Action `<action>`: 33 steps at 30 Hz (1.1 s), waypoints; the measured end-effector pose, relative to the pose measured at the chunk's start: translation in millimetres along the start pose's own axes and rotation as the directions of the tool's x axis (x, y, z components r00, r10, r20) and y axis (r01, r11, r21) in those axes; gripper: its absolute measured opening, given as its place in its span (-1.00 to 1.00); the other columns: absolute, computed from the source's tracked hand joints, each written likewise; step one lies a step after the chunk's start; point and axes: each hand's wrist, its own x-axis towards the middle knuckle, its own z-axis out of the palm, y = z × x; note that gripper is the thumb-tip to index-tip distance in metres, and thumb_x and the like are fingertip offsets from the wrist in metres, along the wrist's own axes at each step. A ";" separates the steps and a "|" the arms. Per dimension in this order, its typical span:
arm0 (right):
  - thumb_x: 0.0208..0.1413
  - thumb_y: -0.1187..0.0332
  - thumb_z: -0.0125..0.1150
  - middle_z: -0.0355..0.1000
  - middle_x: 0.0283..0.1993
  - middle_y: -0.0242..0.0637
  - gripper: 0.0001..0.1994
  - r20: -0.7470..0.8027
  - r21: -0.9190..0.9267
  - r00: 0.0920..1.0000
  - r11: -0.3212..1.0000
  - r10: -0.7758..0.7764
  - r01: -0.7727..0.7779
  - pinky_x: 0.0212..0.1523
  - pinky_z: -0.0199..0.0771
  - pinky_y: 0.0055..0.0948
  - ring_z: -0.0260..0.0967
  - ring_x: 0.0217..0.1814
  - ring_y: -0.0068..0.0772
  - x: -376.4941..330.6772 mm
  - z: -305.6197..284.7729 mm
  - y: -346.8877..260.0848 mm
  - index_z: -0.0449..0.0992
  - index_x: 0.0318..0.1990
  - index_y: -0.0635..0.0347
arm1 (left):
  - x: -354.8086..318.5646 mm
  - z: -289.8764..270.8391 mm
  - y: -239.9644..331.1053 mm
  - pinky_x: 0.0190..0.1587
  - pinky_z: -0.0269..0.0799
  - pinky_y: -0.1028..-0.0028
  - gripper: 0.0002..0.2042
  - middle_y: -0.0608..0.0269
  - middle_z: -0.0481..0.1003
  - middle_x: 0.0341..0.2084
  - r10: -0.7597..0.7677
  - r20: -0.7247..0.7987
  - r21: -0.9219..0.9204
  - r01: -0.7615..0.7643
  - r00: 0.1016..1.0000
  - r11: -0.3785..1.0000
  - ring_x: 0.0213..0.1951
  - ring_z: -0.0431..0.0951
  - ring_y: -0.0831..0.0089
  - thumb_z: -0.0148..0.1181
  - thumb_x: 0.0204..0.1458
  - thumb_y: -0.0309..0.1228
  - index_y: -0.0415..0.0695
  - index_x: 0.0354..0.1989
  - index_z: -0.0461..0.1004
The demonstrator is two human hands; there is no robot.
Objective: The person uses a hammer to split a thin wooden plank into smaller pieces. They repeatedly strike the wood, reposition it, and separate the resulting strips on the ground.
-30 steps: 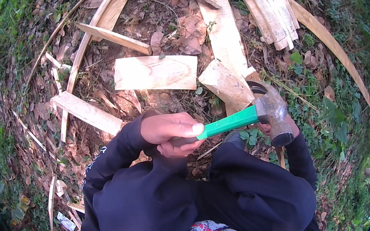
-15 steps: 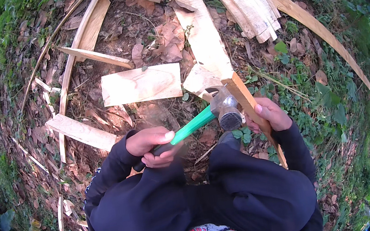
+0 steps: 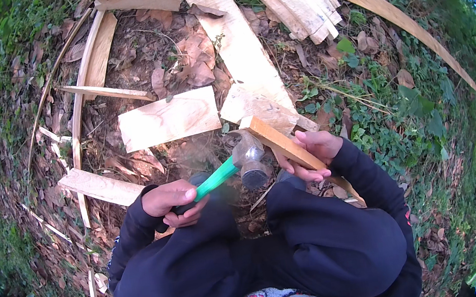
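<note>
My left hand [image 3: 168, 203] is closed round the dark grip of a claw hammer [image 3: 218, 177] with a green handle. Its metal head points right, just beside the upper end of a narrow wooden board [image 3: 280, 141]. That board lies slantwise across my right hand [image 3: 322, 147], which supports it with the palm turned up and the fingers loosely curled about it. Its lower end reaches down over my right knee. Whether the hammer head touches the board, I cannot tell.
Past my hands, a short flat plank [image 3: 170, 119] lies on leaf-strewn soil. A long pale plank [image 3: 240, 47] and a stack of boards [image 3: 291, 2] are farther off. Left is a loose wooden frame [image 3: 84, 93] with a plank [image 3: 100, 186] nearer me. A curved strip [image 3: 401, 21] lies right.
Both hands have shifted left with the hammer and the board. The board has tipped to a flatter slant, and my right hand has turned palm up with a looser grip.
</note>
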 end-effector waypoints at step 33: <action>0.10 -0.41 -0.08 -0.01 -0.73 -0.54 -0.31 -0.488 -0.520 0.845 0.850 -0.218 -0.081 -0.77 -0.03 -0.67 -0.01 -0.75 -0.72 -0.3 32.8 -6.0 0.14 -0.60 0.10 | 18.1 10.7 19.2 -0.69 -0.07 0.60 -0.47 0.41 0.16 -0.76 -0.057 -0.229 0.181 0.100 0.972 0.978 -0.74 0.05 0.67 -0.10 0.25 0.08 -0.18 -0.49 0.33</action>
